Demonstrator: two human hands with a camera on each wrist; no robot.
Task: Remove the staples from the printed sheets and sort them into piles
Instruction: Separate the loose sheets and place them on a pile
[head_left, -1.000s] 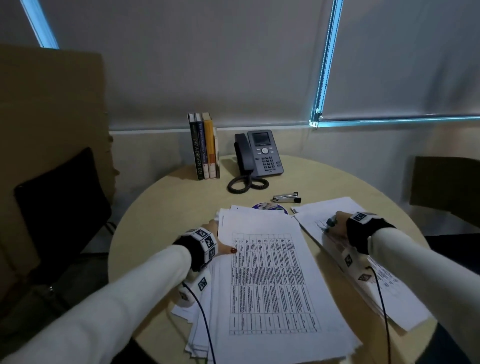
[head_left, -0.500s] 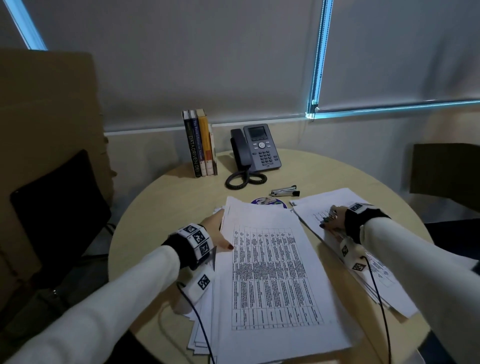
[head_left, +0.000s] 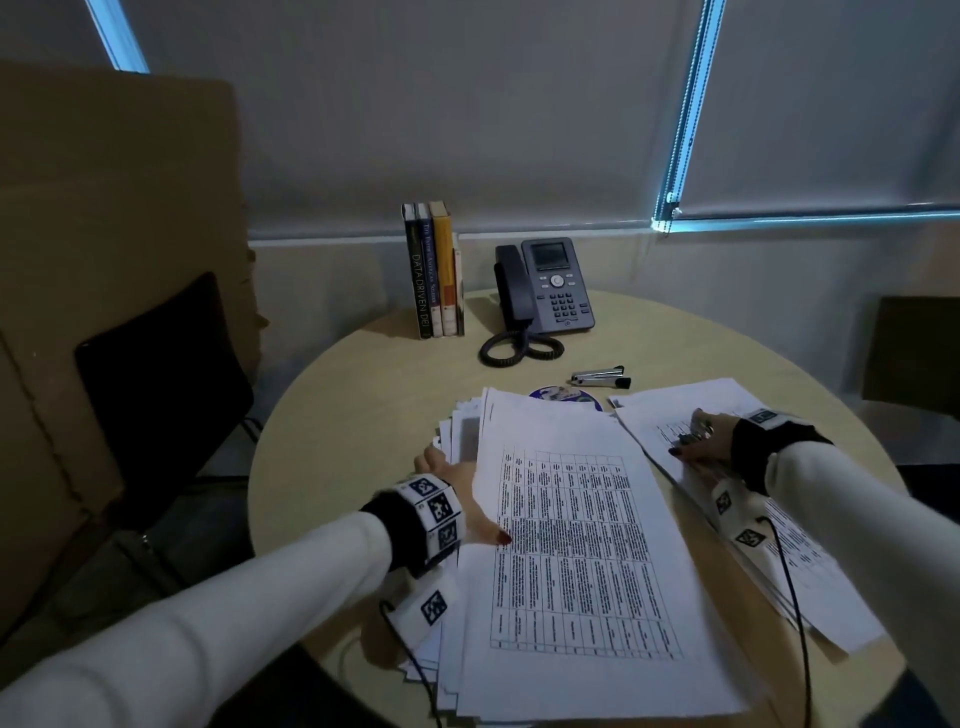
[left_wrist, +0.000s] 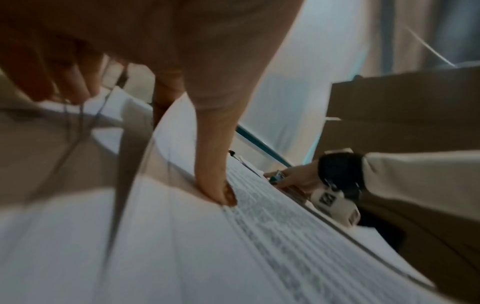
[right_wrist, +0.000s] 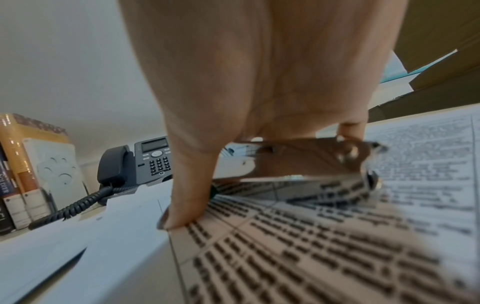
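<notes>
A thick stack of printed sheets (head_left: 582, 545) with a table of text on top lies in the middle of the round table (head_left: 384, 395). My left hand (head_left: 483, 519) pinches the left edge of the top sheets. Its thumb (left_wrist: 218, 191) lies on top and its fingers (left_wrist: 64, 88) sit underneath, so that edge is raised. To the right lies a second pile of printed sheets (head_left: 691, 395). My right hand (head_left: 698, 441) rests on this pile and grips a shiny metal staple remover (right_wrist: 298, 164), with its thumb (right_wrist: 182, 216) pressing the paper.
At the back of the table stand a desk phone (head_left: 550, 286) with a coiled cord and a few upright books (head_left: 434, 270). A stapler (head_left: 602, 378) and a round disc (head_left: 563, 396) lie behind the stack. A black chair (head_left: 161, 374) stands left and another chair (head_left: 914, 353) right.
My left hand has lifted the left edge of the top sheets and turned them slightly. My right hand stays on the right pile with the tool.
</notes>
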